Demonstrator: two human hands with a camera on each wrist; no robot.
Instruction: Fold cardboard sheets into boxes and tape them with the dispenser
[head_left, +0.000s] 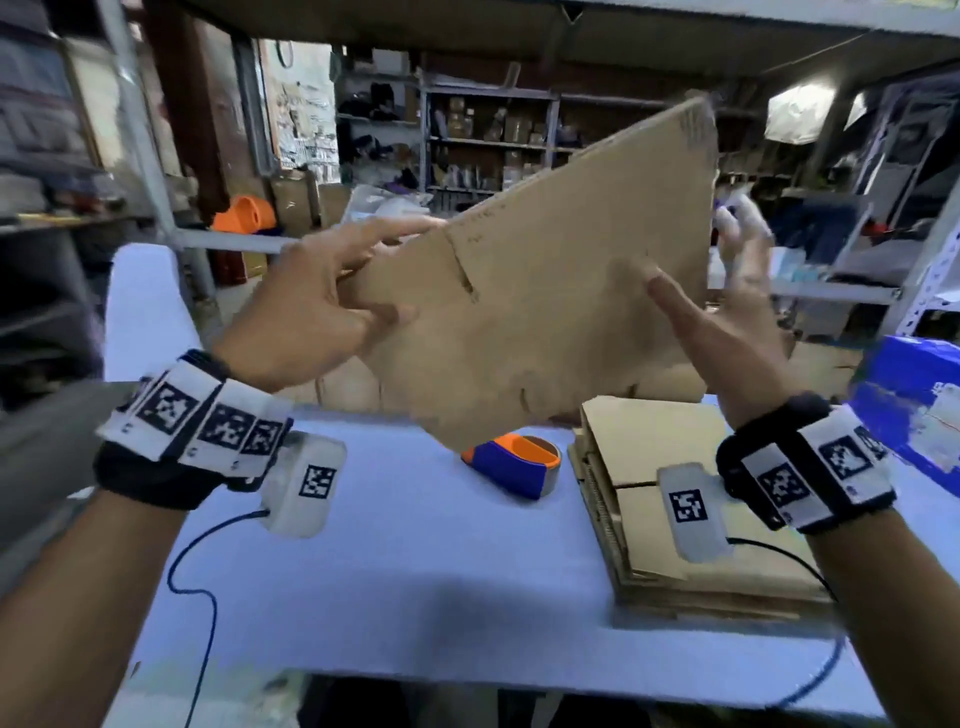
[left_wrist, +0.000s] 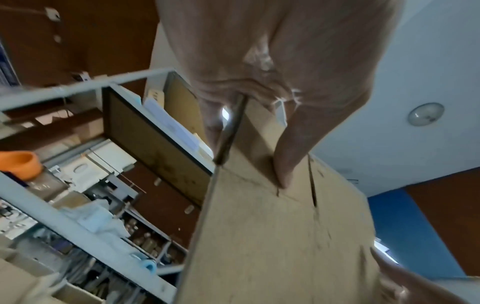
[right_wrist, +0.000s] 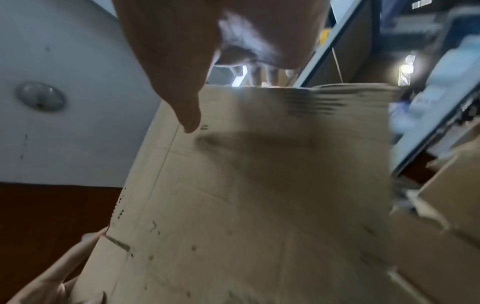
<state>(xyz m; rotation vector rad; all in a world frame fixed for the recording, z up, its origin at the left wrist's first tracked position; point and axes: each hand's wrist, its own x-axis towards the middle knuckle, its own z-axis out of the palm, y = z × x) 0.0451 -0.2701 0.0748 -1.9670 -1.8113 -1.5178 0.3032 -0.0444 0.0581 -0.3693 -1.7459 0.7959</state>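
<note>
A flat brown cardboard sheet (head_left: 545, 312) hangs tilted in the air above the table, its slotted flaps toward my left. My left hand (head_left: 374, 270) pinches its left corner, thumb on the front face and fingers behind; the left wrist view shows that pinch (left_wrist: 246, 144) on the sheet (left_wrist: 272, 236). My right hand (head_left: 701, 265) is at the sheet's right edge, thumb in front of the face and fingers spread straight behind the edge. In the right wrist view the thumb tip of that hand (right_wrist: 231, 98) hovers just off the blurred sheet (right_wrist: 246, 195). The orange and blue tape dispenser (head_left: 511, 462) lies on the table below.
A stack of flat cardboard sheets (head_left: 649, 447) lies on the pale blue table (head_left: 415, 571) at the right. A blue box (head_left: 914, 395) stands past the stack at the right edge. Metal shelving (head_left: 488, 140) with goods fills the background.
</note>
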